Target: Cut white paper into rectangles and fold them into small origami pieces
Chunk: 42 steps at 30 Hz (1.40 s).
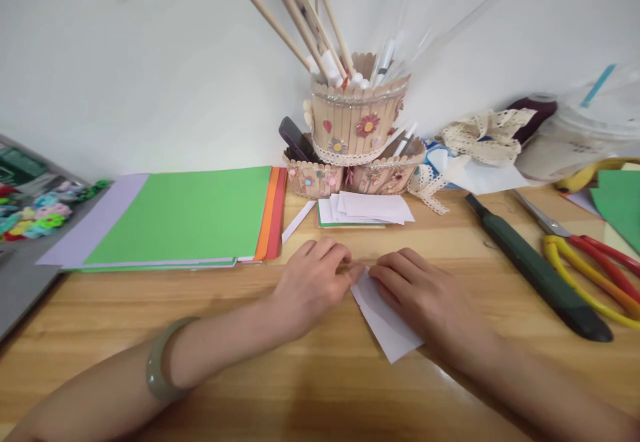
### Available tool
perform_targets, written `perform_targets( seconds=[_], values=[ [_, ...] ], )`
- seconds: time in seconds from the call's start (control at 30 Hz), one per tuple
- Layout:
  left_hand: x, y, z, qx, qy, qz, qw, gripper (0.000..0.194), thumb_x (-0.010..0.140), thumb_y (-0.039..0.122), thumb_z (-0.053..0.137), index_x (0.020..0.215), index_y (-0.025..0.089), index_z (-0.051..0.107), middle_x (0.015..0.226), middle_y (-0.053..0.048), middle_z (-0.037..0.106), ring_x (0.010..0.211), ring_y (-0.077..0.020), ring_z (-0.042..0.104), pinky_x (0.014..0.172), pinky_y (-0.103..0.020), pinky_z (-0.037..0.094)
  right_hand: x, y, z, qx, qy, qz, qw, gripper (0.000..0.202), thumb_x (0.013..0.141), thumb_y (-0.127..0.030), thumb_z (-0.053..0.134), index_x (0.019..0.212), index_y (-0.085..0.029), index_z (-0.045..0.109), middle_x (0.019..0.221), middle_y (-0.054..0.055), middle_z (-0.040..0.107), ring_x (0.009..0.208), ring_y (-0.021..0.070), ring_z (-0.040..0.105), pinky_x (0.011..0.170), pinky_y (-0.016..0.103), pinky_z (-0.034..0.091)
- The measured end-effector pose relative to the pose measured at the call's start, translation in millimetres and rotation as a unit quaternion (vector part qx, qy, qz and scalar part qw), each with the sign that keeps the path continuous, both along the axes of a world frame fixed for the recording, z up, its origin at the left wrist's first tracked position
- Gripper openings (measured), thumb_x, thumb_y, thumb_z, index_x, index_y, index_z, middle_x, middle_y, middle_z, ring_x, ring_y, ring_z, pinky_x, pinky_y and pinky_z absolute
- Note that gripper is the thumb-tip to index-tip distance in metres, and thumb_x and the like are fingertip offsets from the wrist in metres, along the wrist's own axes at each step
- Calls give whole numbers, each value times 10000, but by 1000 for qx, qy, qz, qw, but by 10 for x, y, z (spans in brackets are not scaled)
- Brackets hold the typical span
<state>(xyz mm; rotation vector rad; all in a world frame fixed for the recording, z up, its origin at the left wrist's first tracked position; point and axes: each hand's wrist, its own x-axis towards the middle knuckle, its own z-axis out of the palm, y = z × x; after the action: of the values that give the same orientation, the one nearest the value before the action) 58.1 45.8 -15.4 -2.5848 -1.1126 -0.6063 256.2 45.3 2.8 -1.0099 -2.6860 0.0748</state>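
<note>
2 hands (315, 285) (425, 292) on wht. paper (387, 325)

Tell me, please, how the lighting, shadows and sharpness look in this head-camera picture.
Head view: light is soft overall; a small white glare sits on the table beside the right forearm, with shadow along that arm; clear plastic fades hazily into the pale wall; the left hand and right hand look slightly soft.

Pale grey wall (165, 75) behind; glossy wooden table (255, 389), grain running sideways; soft light.
</note>
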Motion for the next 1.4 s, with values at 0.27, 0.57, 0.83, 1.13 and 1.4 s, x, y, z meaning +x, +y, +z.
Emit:
perform_targets(
  seconds=[0.27, 0.57, 0.83, 1.13, 1.4],
  values=[
    [5, 11, -23, -47, 2, 7, 999, 306, 957, 303, 393, 882, 182, 664, 853, -37, 563, 855, -186, 498, 705, -305, 427, -1, 7, -20, -9, -10, -6, 1000, 190, 877, -92, 417, 921, -124, 599, 859, 109, 579, 808, 228, 512, 659, 365, 501],
    [5, 0, 4, -43, 10, 6, 999, 272, 945, 284, 424, 848, 167, 650, 838, -36, 553, 833, -187, 492, 692, -305, 425, 0, 9, -8, -4, -26, -14, 1000, 188, 856, -91, 465, 978, -136, 600, 919, 104, 560, 838, 232, 505, 679, 370, 496],
    [-33, -10, -19, -64, 17, 7, 998, 167, 928, 264, 473, 959, 242, 636, 877, -17, 538, 864, -197, 473, 692, -316, 410, 216, 58, -22, -31, 32, 28, 999, 229, 887, -113, 423, 1016, -175, 602, 953, 87, 545, 883, 216, 473, 729, 366, 443],
    [-14, -2, 14, -103, 18, 29, 994, 251, 943, 314, 422, 978, 233, 657, 921, -41, 553, 871, -206, 469, 681, -318, 436, 245, 56, -67, -55, 69, 57, 994, 230, 881, -104, 417, 959, -146, 629, 911, 88, 586, 849, 207, 495, 720, 369, 445],
    [-77, 76, 49, -168, 0, 38, 985, 461, 841, 347, 595, 1233, 129, 489, 1018, -100, 533, 962, -253, 467, 786, -404, 472, 349, 60, 212, -257, 107, 57, 959, 430, 763, -50, 496, 1142, -242, 561, 1087, 60, 523, 960, 166, 538, 806, 302, 471]
  ],
)
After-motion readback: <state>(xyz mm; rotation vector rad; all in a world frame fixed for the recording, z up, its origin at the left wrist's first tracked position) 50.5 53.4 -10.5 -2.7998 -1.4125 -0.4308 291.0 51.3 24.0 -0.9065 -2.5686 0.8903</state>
